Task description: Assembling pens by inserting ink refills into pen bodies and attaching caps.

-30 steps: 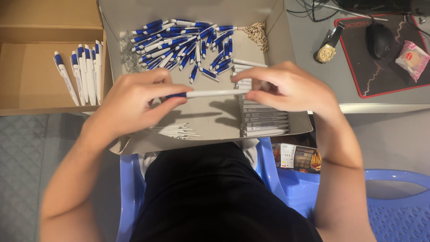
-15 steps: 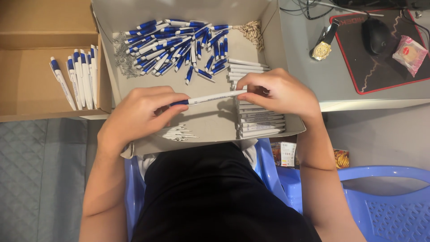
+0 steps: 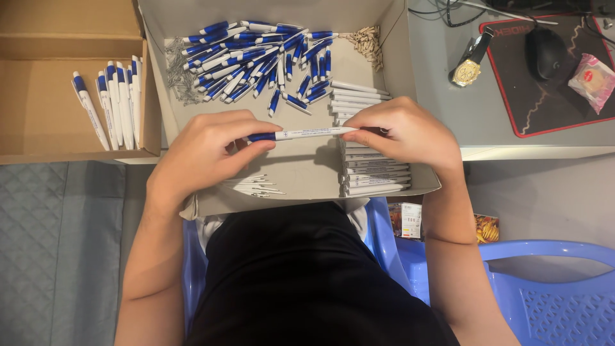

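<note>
Both hands hold one white pen with a blue end level above a shallow cardboard tray. My left hand pinches its blue end. My right hand pinches the white tip end. Under the right hand lies a row of white pen barrels. A heap of blue-and-white pen parts fills the tray's far side, with small metal springs at its left. Thin white refills lie below my left hand.
An open cardboard box at left holds several finished white-and-blue pens. At right on a grey desk sit a wristwatch, a black mouse on a mat and a wrapped snack. Blue plastic chairs stand beside my lap.
The hands and the pen stay over the tray; my fingers have shifted slightly along the pen. The view has tilted a little.
</note>
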